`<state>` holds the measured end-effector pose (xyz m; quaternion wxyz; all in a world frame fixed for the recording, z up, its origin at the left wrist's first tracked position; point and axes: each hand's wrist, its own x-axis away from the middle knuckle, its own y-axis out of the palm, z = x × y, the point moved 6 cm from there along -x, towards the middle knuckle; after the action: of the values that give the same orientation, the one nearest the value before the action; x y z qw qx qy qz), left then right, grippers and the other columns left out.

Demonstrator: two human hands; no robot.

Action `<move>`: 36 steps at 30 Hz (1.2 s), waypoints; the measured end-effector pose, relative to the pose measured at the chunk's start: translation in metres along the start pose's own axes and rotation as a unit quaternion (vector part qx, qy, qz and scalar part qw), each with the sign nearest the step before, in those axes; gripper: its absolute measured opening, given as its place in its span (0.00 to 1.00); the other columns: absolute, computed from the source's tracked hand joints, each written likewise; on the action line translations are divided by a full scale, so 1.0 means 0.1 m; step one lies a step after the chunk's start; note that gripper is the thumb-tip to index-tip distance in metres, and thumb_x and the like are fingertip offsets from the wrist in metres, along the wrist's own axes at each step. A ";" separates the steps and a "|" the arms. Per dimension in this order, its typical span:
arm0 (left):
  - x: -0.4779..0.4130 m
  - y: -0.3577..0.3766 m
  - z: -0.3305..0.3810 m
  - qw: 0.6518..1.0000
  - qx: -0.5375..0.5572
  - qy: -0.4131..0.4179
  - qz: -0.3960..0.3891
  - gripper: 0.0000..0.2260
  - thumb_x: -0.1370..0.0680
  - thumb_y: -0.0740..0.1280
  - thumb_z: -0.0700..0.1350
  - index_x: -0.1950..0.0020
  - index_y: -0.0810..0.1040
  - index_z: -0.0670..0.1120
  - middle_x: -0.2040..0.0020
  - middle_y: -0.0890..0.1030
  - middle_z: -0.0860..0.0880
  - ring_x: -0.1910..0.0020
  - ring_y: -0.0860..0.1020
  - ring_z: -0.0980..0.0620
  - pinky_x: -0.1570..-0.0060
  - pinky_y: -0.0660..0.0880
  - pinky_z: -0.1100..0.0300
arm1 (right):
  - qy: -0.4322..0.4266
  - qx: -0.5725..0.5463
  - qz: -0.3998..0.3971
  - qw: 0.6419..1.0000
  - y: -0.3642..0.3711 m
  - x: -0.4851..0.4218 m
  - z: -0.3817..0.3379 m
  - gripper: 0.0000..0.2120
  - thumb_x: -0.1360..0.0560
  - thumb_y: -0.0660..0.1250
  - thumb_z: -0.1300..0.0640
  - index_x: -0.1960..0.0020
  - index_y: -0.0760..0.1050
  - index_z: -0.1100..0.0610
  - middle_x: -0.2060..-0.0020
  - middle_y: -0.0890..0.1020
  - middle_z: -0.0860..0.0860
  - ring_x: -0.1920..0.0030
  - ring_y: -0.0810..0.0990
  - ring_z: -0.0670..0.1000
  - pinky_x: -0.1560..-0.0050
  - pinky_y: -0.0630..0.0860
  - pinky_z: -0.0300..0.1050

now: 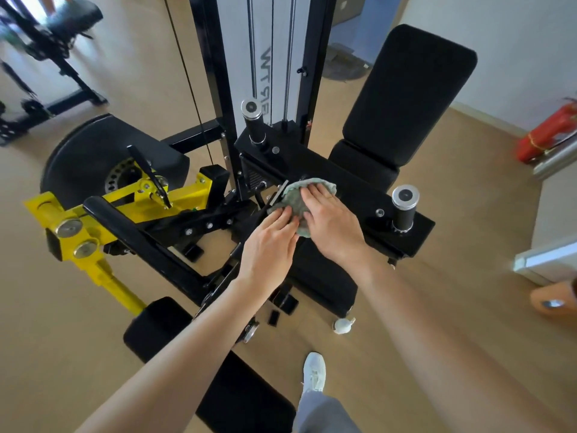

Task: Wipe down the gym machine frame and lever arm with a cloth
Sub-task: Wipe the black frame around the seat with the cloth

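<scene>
Tan floor (pixel 452 245) bears the black-and-yellow gym machine (pixel 362 189), a small white bottle (pixel 342 325) beside its base, a white shoe (pixel 314 371), and a red fire extinguisher (pixel 546 135) by the wall.

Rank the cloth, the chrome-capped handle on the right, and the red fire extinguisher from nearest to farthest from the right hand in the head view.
1. Cloth: directly under the right hand.
2. Chrome-capped handle: just to the hand's right.
3. Red fire extinguisher: far right edge of view.

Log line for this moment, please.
phase: wiping | tool: crumpled green-grey cloth | surface: black metal frame bar | left hand: touching cloth edge | right hand: flat on cloth
</scene>
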<state>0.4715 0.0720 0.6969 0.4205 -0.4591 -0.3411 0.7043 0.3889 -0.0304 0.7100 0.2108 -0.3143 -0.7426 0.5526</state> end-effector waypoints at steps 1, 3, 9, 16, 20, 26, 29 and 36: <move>0.03 -0.01 0.02 1.000 0.012 -0.002 0.010 0.13 0.22 0.72 0.41 0.38 0.84 0.44 0.37 0.83 0.45 0.37 0.81 0.45 0.36 0.79 0.51 | 0.014 -0.029 0.012 0.999 -0.03 0.09 0.04 0.24 0.14 0.55 0.54 0.20 0.59 0.55 0.21 0.64 0.52 0.20 0.57 0.49 0.23 0.60 0.47; 0.10 -0.02 0.07 0.999 0.043 0.003 0.022 0.08 0.24 0.75 0.39 0.46 0.87 0.45 0.42 0.86 0.48 0.48 0.83 0.46 0.50 0.83 0.51 | 0.041 -0.082 0.052 0.994 -0.09 0.30 0.15 0.21 0.15 0.58 0.56 0.23 0.67 0.56 0.26 0.72 0.53 0.24 0.67 0.50 0.27 0.69 0.49; 0.12 0.02 0.28 0.994 0.105 0.000 0.034 0.03 0.22 0.72 0.41 0.50 0.85 0.45 0.50 0.86 0.52 0.56 0.81 0.51 0.55 0.80 0.55 | 0.040 -0.146 0.141 0.978 -0.13 0.52 0.33 0.15 0.19 0.65 0.65 0.33 0.78 0.64 0.36 0.81 0.58 0.35 0.80 0.56 0.34 0.76 0.50; -0.33 -0.27 0.04 0.982 0.052 -0.103 0.148 0.06 0.22 0.71 0.38 0.46 0.85 0.44 0.47 0.85 0.49 0.47 0.80 0.50 0.43 0.76 0.59 | -0.026 -0.102 -0.024 0.994 0.01 -0.13 0.22 0.25 0.15 0.51 0.51 0.20 0.58 0.57 0.19 0.58 0.54 0.18 0.48 0.51 0.20 0.42 0.48; -0.38 -0.09 -0.04 0.990 0.032 -0.099 0.091 0.12 0.23 0.73 0.41 0.39 0.84 0.44 0.38 0.82 0.47 0.41 0.76 0.48 0.38 0.70 0.63 | -0.042 -0.022 -0.028 0.998 0.05 -0.36 0.17 0.26 0.15 0.48 0.48 0.19 0.57 0.57 0.19 0.57 0.56 0.18 0.48 0.54 0.19 0.43 0.53; -0.08 -0.05 0.02 0.992 0.057 -0.097 0.061 0.06 0.25 0.76 0.42 0.49 0.86 0.45 0.47 0.83 0.49 0.49 0.79 0.48 0.48 0.80 0.52 | -0.065 -0.097 0.064 0.991 -0.04 0.22 0.10 0.24 0.19 0.57 0.54 0.26 0.70 0.61 0.28 0.74 0.58 0.26 0.70 0.57 0.27 0.69 0.54; 0.00 -0.07 0.03 0.991 0.093 -0.089 0.031 0.04 0.24 0.75 0.43 0.50 0.85 0.46 0.52 0.82 0.52 0.54 0.79 0.50 0.53 0.79 0.52 | -0.071 -0.095 0.085 0.989 -0.07 0.41 0.11 0.24 0.19 0.53 0.52 0.30 0.75 0.62 0.31 0.77 0.59 0.27 0.72 0.58 0.28 0.70 0.54; -0.18 -0.35 -0.12 0.914 0.313 -0.245 0.077 0.04 0.22 0.71 0.42 0.55 0.82 0.50 0.61 0.82 0.53 0.63 0.79 0.57 0.61 0.76 0.63 | -0.054 -0.166 -0.066 0.982 -0.44 0.47 -0.23 0.29 0.20 0.66 0.59 0.21 0.63 0.55 0.27 0.73 0.52 0.26 0.69 0.51 0.26 0.66 0.50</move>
<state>0.4970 0.0715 0.7297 0.3899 -0.1416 -0.1589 0.8959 0.3599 0.0101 0.7570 0.1516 -0.2650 -0.8533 0.4227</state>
